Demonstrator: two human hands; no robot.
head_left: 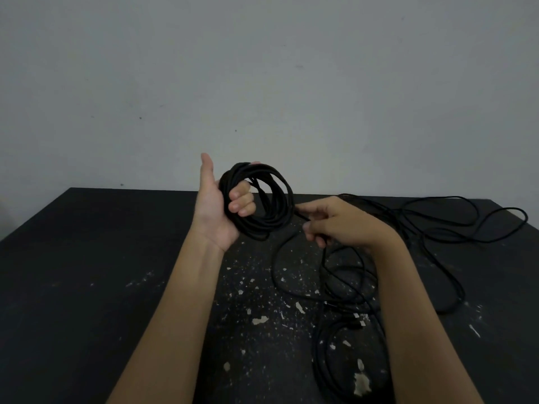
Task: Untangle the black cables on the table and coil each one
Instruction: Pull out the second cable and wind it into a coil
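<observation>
Though loose, cables [407,220] across chipped table [116,258].

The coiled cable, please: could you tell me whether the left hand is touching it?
Touching. The head view shows the left hand with its fingers curled through the coiled cable, gripping its loops.

dim, soft focus, wide-angle edge distortion

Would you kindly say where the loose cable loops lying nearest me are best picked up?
Probably at the left arc of the cable loops, coming from above and the left: the strands lie flat and bunched there on the table, while the right forearm covers their other side.
</observation>
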